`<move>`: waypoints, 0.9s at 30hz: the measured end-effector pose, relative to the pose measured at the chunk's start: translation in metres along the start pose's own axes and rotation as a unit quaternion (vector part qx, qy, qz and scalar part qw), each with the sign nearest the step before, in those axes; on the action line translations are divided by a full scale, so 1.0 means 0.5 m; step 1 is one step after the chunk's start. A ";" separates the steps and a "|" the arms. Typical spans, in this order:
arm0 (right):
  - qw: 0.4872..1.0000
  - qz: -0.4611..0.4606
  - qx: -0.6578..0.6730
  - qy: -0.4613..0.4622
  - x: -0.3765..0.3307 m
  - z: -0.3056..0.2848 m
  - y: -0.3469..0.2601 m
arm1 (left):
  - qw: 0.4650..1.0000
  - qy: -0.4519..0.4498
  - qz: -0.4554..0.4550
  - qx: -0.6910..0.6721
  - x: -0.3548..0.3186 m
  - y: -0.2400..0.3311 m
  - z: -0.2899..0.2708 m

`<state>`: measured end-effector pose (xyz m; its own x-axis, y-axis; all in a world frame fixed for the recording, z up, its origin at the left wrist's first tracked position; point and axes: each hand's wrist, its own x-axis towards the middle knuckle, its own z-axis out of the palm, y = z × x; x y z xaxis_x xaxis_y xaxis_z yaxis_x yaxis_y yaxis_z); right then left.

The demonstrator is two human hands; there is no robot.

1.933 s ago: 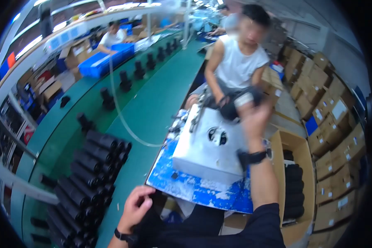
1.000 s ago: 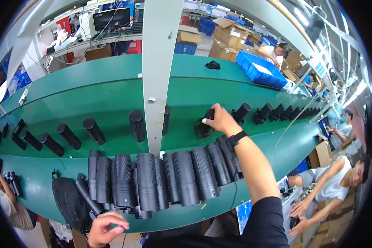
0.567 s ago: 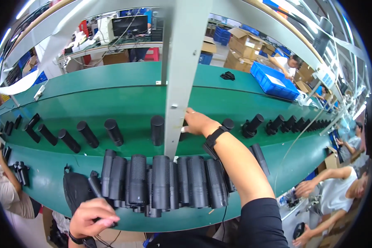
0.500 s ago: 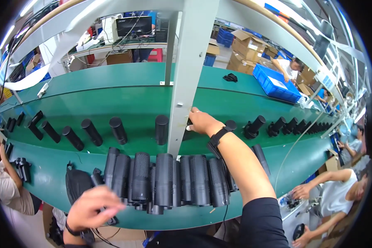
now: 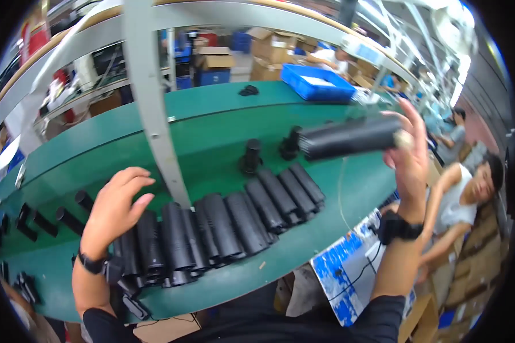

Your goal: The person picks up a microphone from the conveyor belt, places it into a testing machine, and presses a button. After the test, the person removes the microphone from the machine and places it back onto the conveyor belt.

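Observation:
A black cylinder (image 5: 349,138) with a textured, perforated-looking end lies nearly level in the air at the right, blurred by motion. My right hand (image 5: 411,157) grips its right end between thumb and fingers. Below and left of it, a tightly packed bunch of similar black cylinders (image 5: 220,226) rests on the green table (image 5: 303,248). My left hand (image 5: 115,203) is at the left end of this bunch, fingers apart and curved, holding nothing. Whether its fingertips touch any cylinder I cannot tell.
A grey post (image 5: 154,114) rises behind the bunch. More black cylinders (image 5: 250,159) stand on the green strip beyond. A blue bin (image 5: 317,83) sits farther back. A person in white (image 5: 455,200) is close on the right, beside a blue-and-white surface (image 5: 349,274).
The view has swung right. My right hand has come away from beside the post and now holds a cylinder at the right. My left hand has risen to the bunch's left end.

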<state>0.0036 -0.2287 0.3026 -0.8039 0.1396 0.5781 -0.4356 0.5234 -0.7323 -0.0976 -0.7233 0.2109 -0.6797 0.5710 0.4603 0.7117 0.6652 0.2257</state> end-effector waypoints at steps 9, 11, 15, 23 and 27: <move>0.840 0.259 0.392 0.272 -0.525 0.018 0.137 | 0.897 -0.069 0.090 -0.427 -0.089 0.342 0.056; 0.799 0.287 0.426 0.313 -0.576 0.009 0.138 | 0.816 -0.189 0.096 -0.538 -0.094 0.437 0.178; 0.784 0.300 0.419 0.346 -0.662 -0.021 0.149 | 0.581 -0.342 -0.122 -0.729 -0.128 0.602 0.469; 0.836 0.290 0.278 0.374 -0.864 -0.017 0.101 | 0.381 -0.527 -0.133 -0.748 -0.152 0.728 0.625; 0.817 0.366 0.264 0.359 -0.966 0.007 0.104 | 0.603 -0.450 0.049 -0.657 -0.201 0.751 0.671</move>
<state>0.3679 -0.2721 -0.0160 -0.5654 0.8090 -0.1611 -0.2112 -0.3307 -0.9198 0.1786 -0.3694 -0.0389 -0.0235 0.9997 0.0085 -0.1205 -0.0112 0.9926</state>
